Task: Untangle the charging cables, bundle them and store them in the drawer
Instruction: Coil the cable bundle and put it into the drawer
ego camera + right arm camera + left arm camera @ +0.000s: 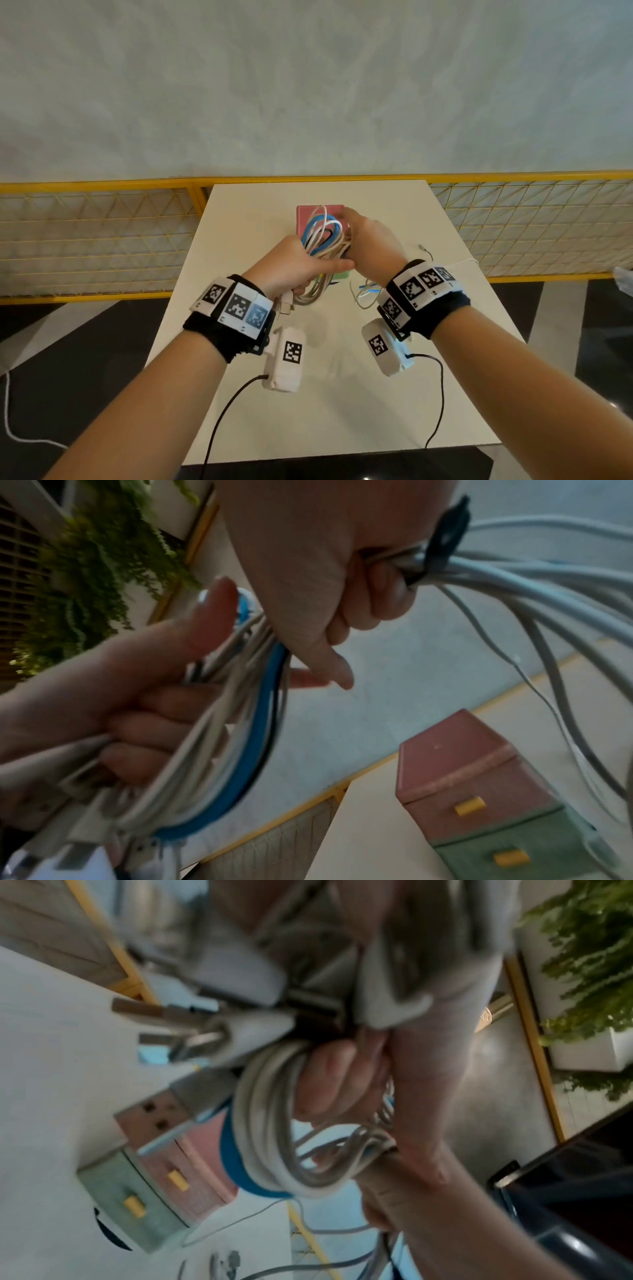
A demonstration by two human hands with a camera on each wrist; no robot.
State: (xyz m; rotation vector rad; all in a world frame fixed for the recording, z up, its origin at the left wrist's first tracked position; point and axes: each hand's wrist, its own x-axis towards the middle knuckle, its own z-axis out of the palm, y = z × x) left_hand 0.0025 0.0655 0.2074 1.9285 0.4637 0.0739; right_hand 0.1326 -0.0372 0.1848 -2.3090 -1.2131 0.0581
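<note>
A coil of white, beige and blue charging cables (pixel 323 240) hangs above the table, held by both hands. My left hand (pixel 308 269) grips its near side with fingers curled round the strands (pixel 274 1123); USB plugs (pixel 150 1118) stick out beside it. My right hand (pixel 347 236) grips the far right side, fingers curled on the strands at a black strap (pixel 445 539). Loose cable ends (pixel 366 291) trail onto the table. The small drawer unit (pixel 320 210), pink drawer over green (pixel 462 767), stands behind the coil; both drawers look closed.
The white table (pixel 342 404) is small, with a drop to dark floor on each side. A yellow mesh fence (pixel 102 236) runs behind it. A thin cable with a plug (pixel 424 250) lies at the right. Green plants (pixel 103 566) grow off to one side.
</note>
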